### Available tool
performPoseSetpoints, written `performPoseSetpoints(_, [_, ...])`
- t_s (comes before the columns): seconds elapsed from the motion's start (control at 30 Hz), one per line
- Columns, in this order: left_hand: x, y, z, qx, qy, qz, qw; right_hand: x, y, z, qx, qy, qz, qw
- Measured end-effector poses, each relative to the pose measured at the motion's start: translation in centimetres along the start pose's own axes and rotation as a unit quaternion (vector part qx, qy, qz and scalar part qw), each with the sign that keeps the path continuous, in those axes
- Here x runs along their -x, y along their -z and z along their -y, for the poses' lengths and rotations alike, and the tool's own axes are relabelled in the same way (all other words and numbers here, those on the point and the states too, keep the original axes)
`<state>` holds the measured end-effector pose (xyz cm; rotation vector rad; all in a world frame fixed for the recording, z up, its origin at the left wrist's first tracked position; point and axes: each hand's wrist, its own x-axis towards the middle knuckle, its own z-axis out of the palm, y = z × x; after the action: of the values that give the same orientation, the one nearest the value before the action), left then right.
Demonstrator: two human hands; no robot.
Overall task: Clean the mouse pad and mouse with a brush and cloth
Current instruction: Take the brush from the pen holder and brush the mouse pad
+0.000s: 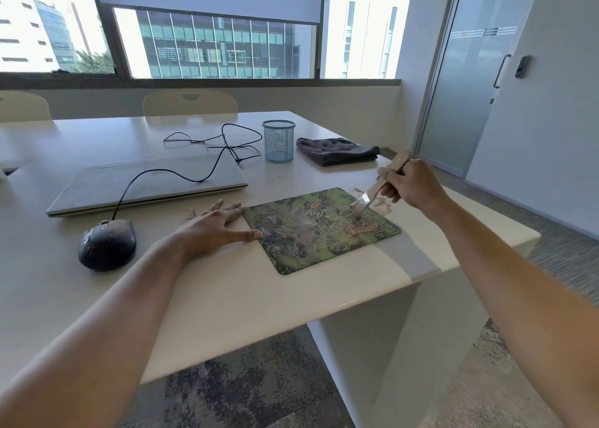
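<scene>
White office table is seen below a wide window. Left of the mouse pad a dusty black mouse is left untouched, with a closed laptop farther back. The pad's left edge is touched by the left hand, laid flat, fingers spread, nothing grasped. The pad's long axis is set left to right. At its right end, crumbs are met by the bristles of a brush, gripped at the wooden handle by the right hand, the nearer one. The table edge lies just right of the pad, so a rightward sweep is judged unobstructed. Behind the pad a mesh cup and a folded cloth are set, clear of the stroke
</scene>
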<state>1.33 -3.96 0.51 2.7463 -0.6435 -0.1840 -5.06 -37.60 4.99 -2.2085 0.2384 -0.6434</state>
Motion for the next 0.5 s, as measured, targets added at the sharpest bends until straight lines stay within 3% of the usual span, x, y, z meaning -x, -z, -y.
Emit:
performPoseSetpoints(0.23, [-0.2, -0.1, 0.2, -0.012, -0.002, 0.002, 1.0, -0.3, 0.6, -0.5, 0.058, 0.009, -0.055, 0.997])
performPoseSetpoints(0.37, [-0.2, -0.1, 0.2, -0.014, -0.001, 0.004, 1.0, 0.2, -0.3, 0.1, -0.011, 0.015, 0.004, 1.0])
performPoseSetpoints(0.5, [-0.2, -0.1, 0.2, -0.015, 0.001, 0.003, 1.0, 0.2, -0.2, 0.0, 0.066, 0.004, -0.014, 0.998])
